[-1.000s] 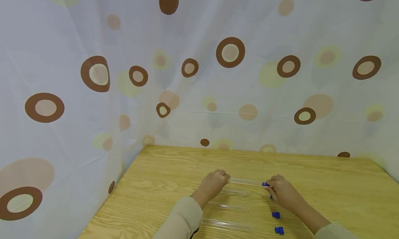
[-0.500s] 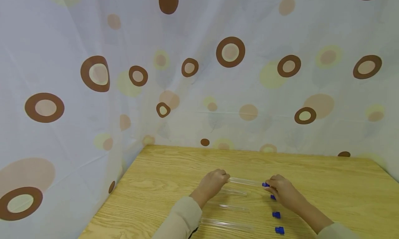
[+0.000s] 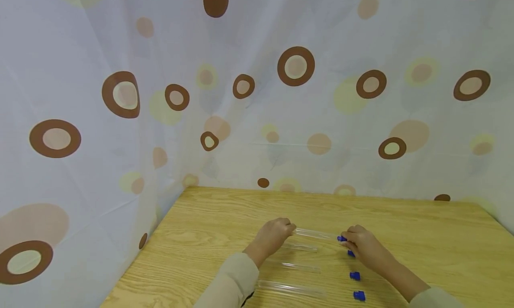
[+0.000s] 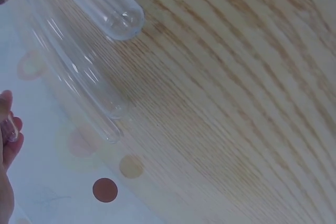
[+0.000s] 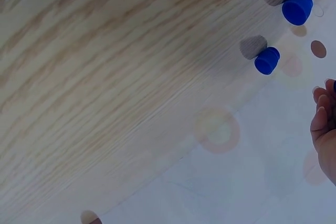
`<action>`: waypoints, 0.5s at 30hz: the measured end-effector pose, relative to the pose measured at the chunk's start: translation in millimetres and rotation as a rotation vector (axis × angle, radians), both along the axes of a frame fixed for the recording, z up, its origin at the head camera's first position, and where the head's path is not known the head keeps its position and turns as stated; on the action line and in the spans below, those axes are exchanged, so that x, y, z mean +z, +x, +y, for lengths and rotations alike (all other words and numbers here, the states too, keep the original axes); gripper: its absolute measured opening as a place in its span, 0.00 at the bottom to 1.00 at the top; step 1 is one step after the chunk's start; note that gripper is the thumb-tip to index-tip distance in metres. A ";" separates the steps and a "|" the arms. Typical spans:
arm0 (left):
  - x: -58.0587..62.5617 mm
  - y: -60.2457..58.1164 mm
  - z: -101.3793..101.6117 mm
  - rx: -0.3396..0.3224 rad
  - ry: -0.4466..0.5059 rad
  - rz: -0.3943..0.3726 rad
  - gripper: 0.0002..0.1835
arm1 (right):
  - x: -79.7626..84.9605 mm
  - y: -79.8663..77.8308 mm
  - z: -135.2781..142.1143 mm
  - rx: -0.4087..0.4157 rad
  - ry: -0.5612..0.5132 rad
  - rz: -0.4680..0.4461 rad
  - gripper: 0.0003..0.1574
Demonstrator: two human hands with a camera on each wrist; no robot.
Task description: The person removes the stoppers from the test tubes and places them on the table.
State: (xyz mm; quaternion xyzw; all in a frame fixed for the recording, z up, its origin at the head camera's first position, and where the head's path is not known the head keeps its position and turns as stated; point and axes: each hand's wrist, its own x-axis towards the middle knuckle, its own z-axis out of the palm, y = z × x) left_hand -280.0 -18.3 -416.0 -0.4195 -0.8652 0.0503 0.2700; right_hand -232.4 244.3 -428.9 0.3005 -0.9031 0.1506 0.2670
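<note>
My left hand (image 3: 271, 239) grips one end of a clear test tube (image 3: 315, 233) just above the table. At its other end, my right hand (image 3: 367, 250) pinches a blue cap (image 3: 341, 239) against the tube's mouth; whether the cap sits inside it I cannot tell. Below lie three more clear tubes, the nearest test tube (image 3: 291, 289) being the widest. In the left wrist view, the rounded closed end of a tube (image 4: 123, 19) shows, and my left fingers (image 4: 13, 142) hold the tube's tip. My right hand (image 5: 328, 129) is partly cut off in the right wrist view.
Three loose blue caps stand in a column right of the tubes, among them a middle cap (image 3: 354, 276) and a near cap (image 3: 359, 295). The wood-grain table (image 3: 192, 250) meets a white curtain (image 3: 249, 156) with brown circles at its back and left.
Both hands stay almost in place, holding the tube and the cap end to end. The cap and the tube's right end dip very slightly.
</note>
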 end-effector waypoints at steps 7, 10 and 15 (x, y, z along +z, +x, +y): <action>0.2 -1.4 -0.1 -0.002 0.002 0.051 0.08 | 1.4 0.4 -2.9 -0.032 0.020 0.008 0.09; -1.6 -3.3 -0.2 -0.017 0.026 0.109 0.06 | 2.5 -0.2 -4.9 -0.048 0.025 -0.008 0.08; -4.3 -5.8 0.0 -0.035 0.048 0.169 0.04 | 3.8 0.1 -6.7 -0.079 0.008 -0.054 0.08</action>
